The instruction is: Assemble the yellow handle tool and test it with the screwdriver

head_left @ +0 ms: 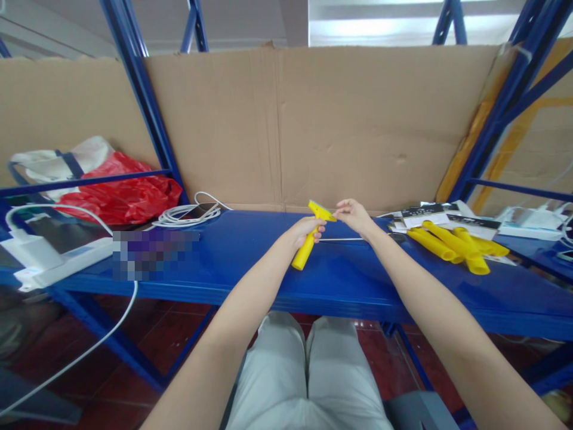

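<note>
My left hand (305, 231) is wrapped round the handle of a yellow plastic scraper (305, 251), held tilted above the blue shelf (250, 263). The scraper's flat head (320, 211) points up and to the right. My right hand (353, 215) pinches the edge of that head with its fingertips. A thin metal strip (342, 239) lies flat on the shelf just under my right wrist. Several more yellow handles (452, 245) lie in a heap to the right.
Printed cards and small packets (430, 216) lie behind the yellow heap. A coiled white cable (188, 214) and a phone sit at centre left. A power strip with a charger (49, 257), a red bag (125, 194) and blue rack uprights (147, 101) stand left. Cardboard (313, 119) backs the shelf.
</note>
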Demonstrator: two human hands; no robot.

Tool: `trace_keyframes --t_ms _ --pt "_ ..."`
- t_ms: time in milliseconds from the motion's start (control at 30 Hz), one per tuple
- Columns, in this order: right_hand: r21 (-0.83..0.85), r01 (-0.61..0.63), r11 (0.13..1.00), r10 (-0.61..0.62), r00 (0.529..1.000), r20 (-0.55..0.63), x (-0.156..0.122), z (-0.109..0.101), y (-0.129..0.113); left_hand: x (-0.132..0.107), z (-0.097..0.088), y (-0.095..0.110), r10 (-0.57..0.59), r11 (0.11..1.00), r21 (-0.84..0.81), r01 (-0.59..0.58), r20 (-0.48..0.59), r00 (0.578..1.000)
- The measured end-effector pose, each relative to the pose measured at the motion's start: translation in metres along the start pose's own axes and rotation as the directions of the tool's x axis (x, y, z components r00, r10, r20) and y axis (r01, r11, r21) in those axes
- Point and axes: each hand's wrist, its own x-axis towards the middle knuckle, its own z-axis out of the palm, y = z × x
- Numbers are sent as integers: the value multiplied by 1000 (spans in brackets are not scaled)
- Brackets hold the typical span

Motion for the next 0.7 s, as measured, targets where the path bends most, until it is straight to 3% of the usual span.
trace_keyframes --t_ms 467,700 --pt "-88 61 994 -61 998 6 2 9 11 5 -4 -5 -12 999 -45 14 43 999" --pt "-98 21 995 -32 993 -117 2 14 10 5 -6 -3 -5 996 -88 12 75 997"
